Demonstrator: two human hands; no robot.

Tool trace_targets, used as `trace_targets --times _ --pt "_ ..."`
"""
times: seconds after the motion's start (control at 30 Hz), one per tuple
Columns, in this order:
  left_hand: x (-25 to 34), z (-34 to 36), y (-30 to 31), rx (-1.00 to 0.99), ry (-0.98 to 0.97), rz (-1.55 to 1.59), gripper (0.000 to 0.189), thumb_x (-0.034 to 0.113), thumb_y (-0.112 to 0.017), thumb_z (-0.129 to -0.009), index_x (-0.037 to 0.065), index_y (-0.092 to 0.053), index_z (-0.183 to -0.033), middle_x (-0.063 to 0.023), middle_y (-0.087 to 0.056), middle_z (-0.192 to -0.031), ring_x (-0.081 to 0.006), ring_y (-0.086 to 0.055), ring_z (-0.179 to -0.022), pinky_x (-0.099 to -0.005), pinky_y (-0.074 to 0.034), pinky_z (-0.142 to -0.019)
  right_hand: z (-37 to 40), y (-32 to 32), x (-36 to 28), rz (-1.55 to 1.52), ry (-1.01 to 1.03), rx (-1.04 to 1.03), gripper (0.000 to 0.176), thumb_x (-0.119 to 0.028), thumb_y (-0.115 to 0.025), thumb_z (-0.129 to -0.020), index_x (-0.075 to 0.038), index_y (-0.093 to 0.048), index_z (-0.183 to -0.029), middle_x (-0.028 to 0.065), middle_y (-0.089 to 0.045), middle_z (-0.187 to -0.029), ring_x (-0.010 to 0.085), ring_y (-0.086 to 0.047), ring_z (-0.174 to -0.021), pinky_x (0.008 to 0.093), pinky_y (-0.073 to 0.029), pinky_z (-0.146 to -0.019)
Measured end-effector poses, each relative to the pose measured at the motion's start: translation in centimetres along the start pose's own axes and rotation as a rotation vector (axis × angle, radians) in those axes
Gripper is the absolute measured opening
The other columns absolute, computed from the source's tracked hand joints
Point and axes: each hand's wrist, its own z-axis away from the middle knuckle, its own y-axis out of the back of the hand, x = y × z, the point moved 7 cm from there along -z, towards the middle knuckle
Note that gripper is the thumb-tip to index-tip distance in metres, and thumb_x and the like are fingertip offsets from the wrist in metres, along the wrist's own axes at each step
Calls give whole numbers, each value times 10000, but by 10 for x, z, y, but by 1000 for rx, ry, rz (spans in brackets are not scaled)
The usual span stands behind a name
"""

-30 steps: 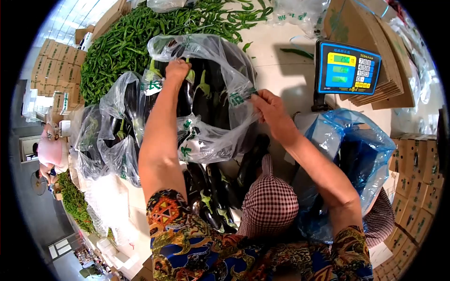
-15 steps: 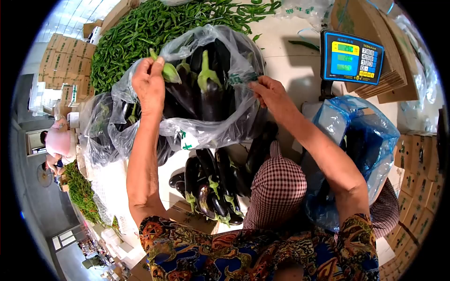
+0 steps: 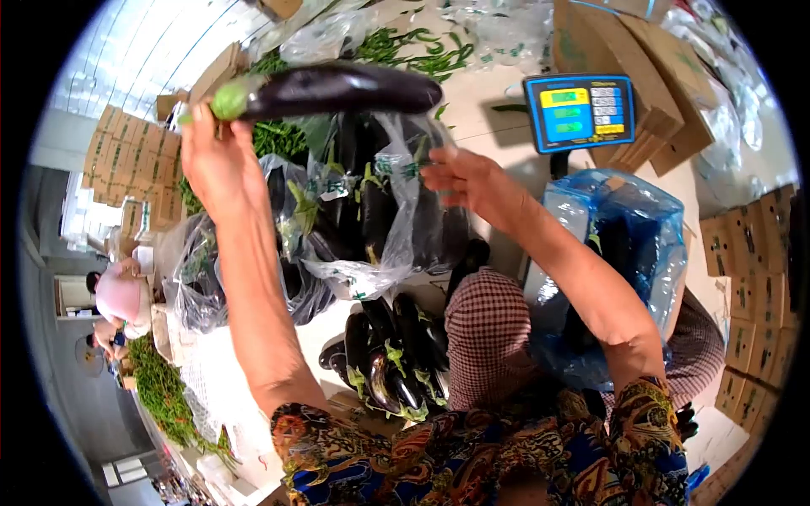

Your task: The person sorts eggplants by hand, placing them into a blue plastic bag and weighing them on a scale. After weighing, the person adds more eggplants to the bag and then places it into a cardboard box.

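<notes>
1. Head view, 11 o'clock from the middle: an eggplant has come up out of the clear bag and lies nearly level in the air above it, its whole length showing
2. Head view, 10 o'clock: the left hand grasps that eggplant by its green stem end, between thumb and fingers, so its weight seems to hang from this one pinch
3. Head view, between 1 and 2 o'clock: the right hand has released the plastic, fingers spread beside the bag's edge; whether they brush it I cannot tell
4. Head view, about the bag: more eggplants stand inside it, stems up; loose eggplants lie at 6 o'clock, a blue bag at 3, a scale display near 2 and green peppers near 12
</notes>
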Motion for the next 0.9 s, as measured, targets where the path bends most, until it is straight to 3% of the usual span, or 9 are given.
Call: trace_targets --times 0.1,0.13,0.2,0.33,0.47,0.5,0.63,0.73,0.9 --pt "-4 77 -33 -207 62 48 206 183 -528 -983 -12 -533 -1048 -114 -588 -1001 -209 -604 -902 -358 -525 -809 10 -3 -31 -351 128 -143 641 -613 -587 -859 -65 -534 -1187 112 -600 -1174 252 -590 -1070 409 -471 -933" --pt "-1 108 -49 -270 73 40 169 157 -540 -971 2 -548 -1041 -115 -587 -1003 -213 -607 -919 -341 -517 -835 5 20 -27 -486 120 -1 601 -559 -587 -878 -48 -558 -1191 139 -610 -1197 262 -566 -1142 424 -437 -986" --pt "-16 150 -46 -382 114 -43 177 141 -559 -951 3 -540 -1060 -116 -524 -1165 -233 -579 -1006 -388 -520 -870 24 39 -57 -542 279 99 501 -500 -610 -883 -71 -579 -1141 111 -642 -1143 267 -596 -1089 445 -445 -977" --pt "-33 231 -65 -831 210 -330 174 -91 -538 -855 -8 -581 -1002 -117 -534 -1142 -230 -553 -1097 -316 -527 -851 59 93 -79 -639 367 91 461 -399 -608 -896 -28 -589 -1169 165 -651 -1116 341 -611 -1050 490 -471 -948" --pt "-63 296 -74 -704 732 -338 407 -7 -613 -868 -12 -496 -1257 -123 -546 -1177 -232 -550 -1144 -321 -518 -878 113 122 -82 -543 372 43 478 -366 -557 -941 14 -545 -1231 212 -615 -1162 353 -585 -1118 479 -487 -948" --pt "-63 305 -82 -919 651 -470 508 52 -661 -865 -27 -441 -1317 -130 -572 -1169 -218 -588 -1082 -304 -512 -871 124 127 -79 -546 363 43 492 -365 -551 -945 21 -529 -1250 213 -611 -1173 348 -583 -1122 472 -487 -951" --pt "-57 335 -126 -1076 641 -554 656 183 -711 -850 -35 -387 -1378 -156 -572 -1189 -211 -608 -996 -316 -493 -852 154 141 -73 -565 403 -75 610 -461 -478 -963 32 -470 -1322 218 -574 -1246 332 -584 -1127 444 -499 -949" --pt "-77 367 -137 -1333 419 -648 681 215 -702 -858 -29 -367 -1398 -161 -542 -1235 -223 -595 -1013 -332 -487 -848 180 153 -75 -672 441 -51 656 -506 -394 -981 19 -430 -1372 232 -534 -1305 342 -575 -1153 437 -516 -946" --pt "-94 415 -147 -1277 900 -275 692 178 -656 -886 -24 -294 -1440 -131 -542 -1212 -174 -560 -998 -306 -469 -842 219 167 -73 -617 488 15 630 -477 -363 -999 19 -410 -1384 254 -524 -1306 350 -588 -1135 442 -524 -938"
